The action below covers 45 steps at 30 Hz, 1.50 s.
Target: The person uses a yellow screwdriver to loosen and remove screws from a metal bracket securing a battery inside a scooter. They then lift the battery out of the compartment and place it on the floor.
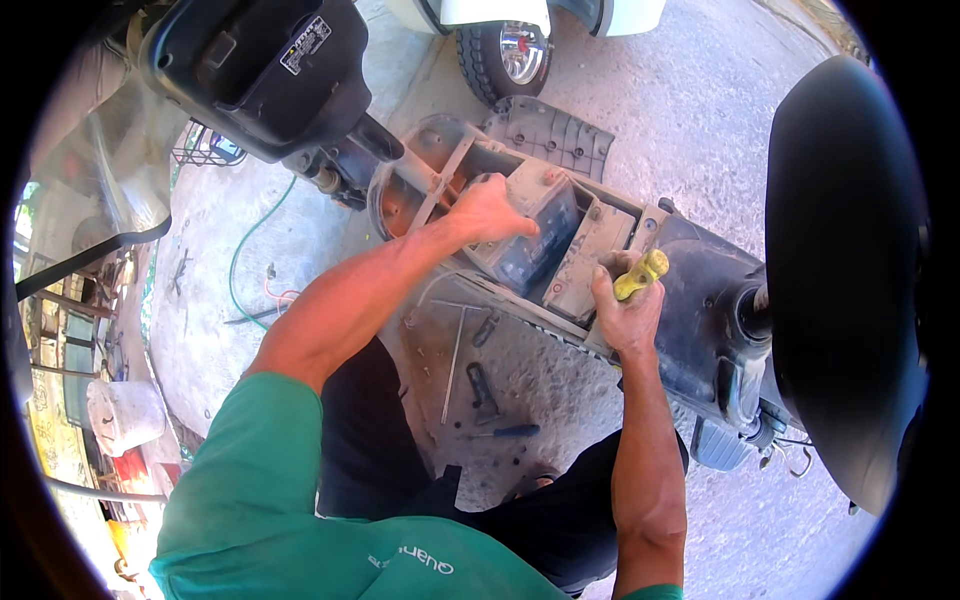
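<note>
A scooter's open floor compartment (520, 300) lies before me with dusty block batteries in it. My left hand (490, 213) grips one battery (548, 240) from above, its fingers curled over the far side and partly hidden. That battery's dark side face shows above its neighbour, and it looks tilted. To its right, a second dusty battery (590, 265) sits in the frame. My right hand (630, 308) is closed around a screwdriver (645, 275) with a yellow handle, close to the compartment's right end. The screwdriver's shaft is hidden.
The scooter's black front cover (260, 75) rises at upper left, its seat (840, 280) at right. A ribbed floor panel (560, 140) lies beyond. A T-handle wrench (457, 360) and a blue-handled screwdriver (512, 432) lie on the ground. A wheel (505, 62) stands at the back.
</note>
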Each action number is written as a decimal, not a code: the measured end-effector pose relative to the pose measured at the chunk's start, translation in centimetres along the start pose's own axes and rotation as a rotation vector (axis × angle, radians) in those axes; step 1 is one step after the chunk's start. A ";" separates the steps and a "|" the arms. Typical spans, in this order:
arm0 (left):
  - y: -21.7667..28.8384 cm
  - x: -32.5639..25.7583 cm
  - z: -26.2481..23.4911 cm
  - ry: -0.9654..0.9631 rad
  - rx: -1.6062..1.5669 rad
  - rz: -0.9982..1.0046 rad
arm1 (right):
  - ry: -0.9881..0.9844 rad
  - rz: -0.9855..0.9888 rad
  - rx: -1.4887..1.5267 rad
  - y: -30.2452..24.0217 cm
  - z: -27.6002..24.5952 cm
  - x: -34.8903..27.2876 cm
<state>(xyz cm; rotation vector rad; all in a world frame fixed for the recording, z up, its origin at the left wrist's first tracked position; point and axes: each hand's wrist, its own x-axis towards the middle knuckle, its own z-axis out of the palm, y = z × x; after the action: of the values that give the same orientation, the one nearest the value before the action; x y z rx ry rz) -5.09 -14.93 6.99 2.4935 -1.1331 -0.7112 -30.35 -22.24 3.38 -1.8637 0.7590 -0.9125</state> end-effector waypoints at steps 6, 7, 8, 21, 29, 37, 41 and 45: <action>0.1 -0.3 0.3 0.030 0.027 0.003 | 0.010 0.014 0.016 0.1 0.2 0.0; -0.1 -0.1 0.9 0.049 0.045 0.004 | 0.014 0.011 0.007 0.1 0.2 0.0; -0.3 0.0 1.2 0.068 0.062 0.005 | 0.019 0.008 -0.002 0.1 0.2 0.0; -1.9 -0.3 4.1 0.147 -0.066 -0.132 | 0.018 -0.001 0.011 -0.2 0.4 -0.1; -1.6 -0.5 5.5 0.404 -0.142 0.126 | -0.011 0.023 0.001 0.2 0.3 0.0; -1.2 3.4 4.4 0.377 -0.142 0.596 | -0.018 0.019 -0.011 0.1 0.4 0.2; -2.7 3.4 5.0 0.412 -0.247 0.624 | -0.022 0.019 -0.013 0.0 0.3 0.1; -4.0 2.3 7.8 0.533 -0.309 0.578 | -0.017 -0.032 0.039 0.7 0.4 0.2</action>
<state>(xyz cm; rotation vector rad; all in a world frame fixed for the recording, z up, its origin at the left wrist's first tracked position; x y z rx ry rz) -5.69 -14.74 -2.06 1.7951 -1.3081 -0.0423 -30.00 -22.54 2.68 -1.8519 0.6983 -0.9244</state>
